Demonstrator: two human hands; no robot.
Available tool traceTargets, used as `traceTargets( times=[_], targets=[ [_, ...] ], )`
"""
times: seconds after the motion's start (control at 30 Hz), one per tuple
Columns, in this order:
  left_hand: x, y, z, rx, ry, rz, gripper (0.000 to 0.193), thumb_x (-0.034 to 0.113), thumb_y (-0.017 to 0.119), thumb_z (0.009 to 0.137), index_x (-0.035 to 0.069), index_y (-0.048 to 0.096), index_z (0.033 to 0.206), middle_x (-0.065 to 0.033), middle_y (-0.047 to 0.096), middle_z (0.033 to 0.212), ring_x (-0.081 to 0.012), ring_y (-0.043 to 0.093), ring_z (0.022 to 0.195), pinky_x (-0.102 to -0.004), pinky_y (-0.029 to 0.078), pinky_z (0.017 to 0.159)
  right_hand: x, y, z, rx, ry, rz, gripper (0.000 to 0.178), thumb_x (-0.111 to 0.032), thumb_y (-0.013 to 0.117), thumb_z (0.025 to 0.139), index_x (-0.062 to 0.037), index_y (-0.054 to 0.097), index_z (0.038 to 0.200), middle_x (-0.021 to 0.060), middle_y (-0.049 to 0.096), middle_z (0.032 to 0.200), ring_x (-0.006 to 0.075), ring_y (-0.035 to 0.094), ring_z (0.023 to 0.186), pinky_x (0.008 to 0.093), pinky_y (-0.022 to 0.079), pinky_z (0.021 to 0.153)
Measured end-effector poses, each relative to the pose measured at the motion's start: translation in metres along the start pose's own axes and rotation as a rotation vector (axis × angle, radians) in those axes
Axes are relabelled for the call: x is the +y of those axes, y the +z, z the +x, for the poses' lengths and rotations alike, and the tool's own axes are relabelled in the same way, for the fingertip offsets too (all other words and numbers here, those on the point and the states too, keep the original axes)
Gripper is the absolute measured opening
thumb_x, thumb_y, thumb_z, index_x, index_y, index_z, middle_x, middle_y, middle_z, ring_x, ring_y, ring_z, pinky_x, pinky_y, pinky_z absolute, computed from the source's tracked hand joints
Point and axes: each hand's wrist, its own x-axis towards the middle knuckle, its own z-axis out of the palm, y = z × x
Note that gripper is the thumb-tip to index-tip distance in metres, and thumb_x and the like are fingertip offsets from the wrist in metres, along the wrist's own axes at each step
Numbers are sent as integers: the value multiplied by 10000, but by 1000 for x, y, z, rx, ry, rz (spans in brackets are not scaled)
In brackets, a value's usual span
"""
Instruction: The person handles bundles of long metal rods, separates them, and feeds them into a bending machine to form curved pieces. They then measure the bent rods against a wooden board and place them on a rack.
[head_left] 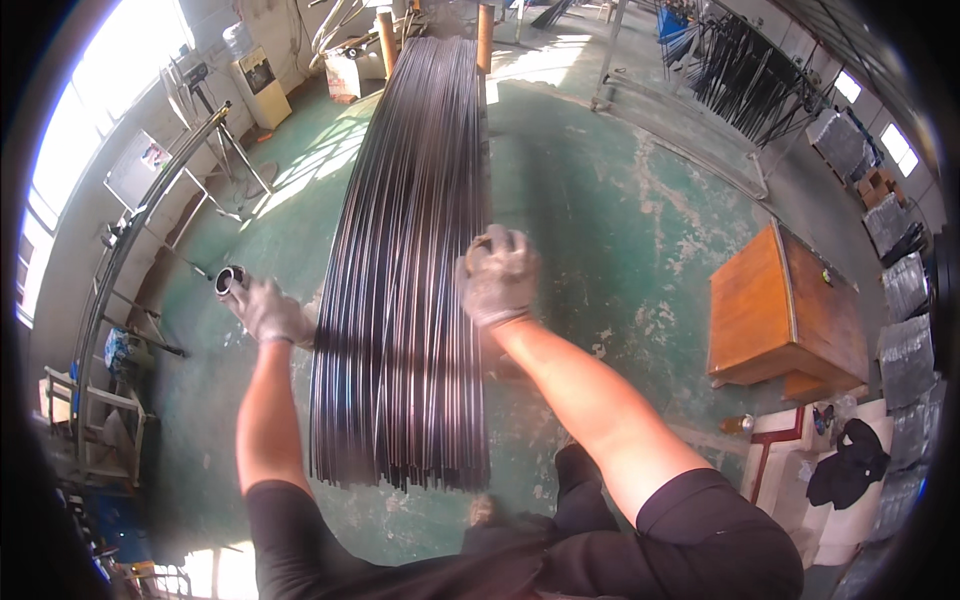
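A long bundle of thin dark metal rods (410, 250) runs away from me, its near ends uneven. Left of it, my left hand (268, 310), in a greyish work glove, is closed around the round open end of a dark pipe (230, 280). The pipe's lower part is hidden. My right hand (500, 280), also gloved, is at the bundle's right edge with its fingers curled over a brown rounded thing (483, 243). Most of that thing is covered by the glove; it may be a post top.
Two brown upright posts (387, 45) flank the bundle's far end. A long metal stand (150, 200) runs along the left wall by the windows. On the right are a wooden cabinet (760, 310) and a wheeled metal frame (690, 125). Green worn floor (590, 230) surrounds the bundle.
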Motion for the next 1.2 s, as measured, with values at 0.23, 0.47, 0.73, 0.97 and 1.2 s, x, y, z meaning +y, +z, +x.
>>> traceTargets(
  times=[0.23, 0.47, 0.73, 0.97, 1.2],
  targets=[
    [208, 21, -246, -500, 89, -967, 230, 195, 866, 826, 118, 844, 1042, -202, 807, 1176, -362, 790, 1030, -450, 631, 926, 4, -83, 32, -752, -169, 171, 503, -333, 725, 1001, -12, 734, 1388, 240, 569, 1551, 445, 469, 1475, 563, 462, 1241],
    [328, -74, -374, -1188, 155, -1045, 319, 209, 789, 924, 3, 855, 1157, -135, 849, 1105, -211, 782, 1005, -365, 604, 978, 112, -106, 34, -799, -412, 790, 484, -285, 795, 952, -65, 685, 1369, 215, 619, 1513, 429, 534, 1469, 515, 475, 1242],
    [439, 30, -291, -1122, -211, -1053, 308, 201, 787, 882, 5, 853, 1110, -152, 843, 1023, -270, 787, 977, -378, 598, 913, 298, -59, 119, -942, -300, 656, 356, -285, 749, 912, -109, 808, 1215, 183, 780, 1255, 373, 721, 1253, 468, 562, 1122],
    [621, 107, -166, -1205, 143, -931, 320, 192, 721, 896, 58, 860, 1151, -154, 850, 1086, -283, 815, 1028, -395, 629, 951, 598, -25, 196, -897, 217, 229, 388, -345, 713, 976, -118, 787, 1281, 151, 790, 1289, 373, 720, 1270, 469, 580, 1091],
    [807, 71, 30, -1177, 488, -922, 327, 267, 718, 912, 87, 868, 1140, -157, 852, 1137, -309, 808, 1105, -385, 610, 1004, 864, -83, -25, -240, 1365, -53, 468, -444, 743, 977, -24, 826, 1166, 186, 836, 1173, 326, 793, 1047, 464, 590, 921]
  ],
)
